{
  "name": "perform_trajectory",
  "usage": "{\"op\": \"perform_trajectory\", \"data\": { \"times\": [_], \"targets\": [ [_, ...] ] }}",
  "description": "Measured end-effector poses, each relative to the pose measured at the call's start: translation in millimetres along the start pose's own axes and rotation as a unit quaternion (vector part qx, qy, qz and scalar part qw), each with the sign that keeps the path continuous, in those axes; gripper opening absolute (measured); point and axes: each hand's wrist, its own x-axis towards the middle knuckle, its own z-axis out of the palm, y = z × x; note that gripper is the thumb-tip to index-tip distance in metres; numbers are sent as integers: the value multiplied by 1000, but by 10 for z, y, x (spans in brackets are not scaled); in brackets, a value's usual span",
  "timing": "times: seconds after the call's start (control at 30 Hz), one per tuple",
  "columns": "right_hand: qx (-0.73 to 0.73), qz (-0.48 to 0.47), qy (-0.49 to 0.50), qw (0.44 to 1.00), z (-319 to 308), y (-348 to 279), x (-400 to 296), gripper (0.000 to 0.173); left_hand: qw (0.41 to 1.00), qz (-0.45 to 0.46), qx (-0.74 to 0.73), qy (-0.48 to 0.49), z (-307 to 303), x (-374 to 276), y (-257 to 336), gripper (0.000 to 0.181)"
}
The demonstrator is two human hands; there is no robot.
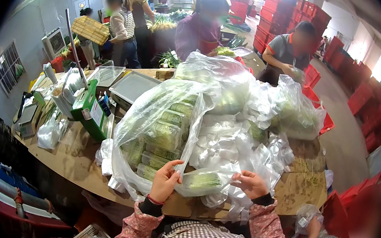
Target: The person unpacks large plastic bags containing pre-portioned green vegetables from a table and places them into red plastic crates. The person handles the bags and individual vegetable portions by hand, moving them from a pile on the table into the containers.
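Note:
A clear plastic bag (182,189) with a pack of pale green shoots (202,181) inside lies at the front of the table. My left hand (165,181) pinches this bag at its left end. At the opposite end, my right hand (250,184) grips the film between thumb and fingers. Just beyond my left hand, a large transparent bag (131,112) gapes open, with several packs of the same greens (164,135) stacked in it. Loose flat plastic bags (221,142) are heaped behind the small bag.
More full bags (215,83) stand at the back of the cardboard-covered table (304,188). To the left are a green-based scale (92,111) and a grey tray (134,86). A co-worker's hand (314,226) holds a bag at my right. Red crates (374,111) line the aisle.

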Motion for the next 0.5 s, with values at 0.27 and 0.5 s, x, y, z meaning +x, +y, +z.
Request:
{"op": "perform_trajectory", "data": {
  "times": [0.27, 0.5],
  "targets": [
    [-22, -8, -16, 1000, 150, 665, 260, 13, 899, 316, 292, -84, 717, 48, -142, 59],
    [10, 55, -151, 987, 26, 721, 193, 20, 950, 140, 193, -201, 758, 303, -358, 47]
  ]
}}
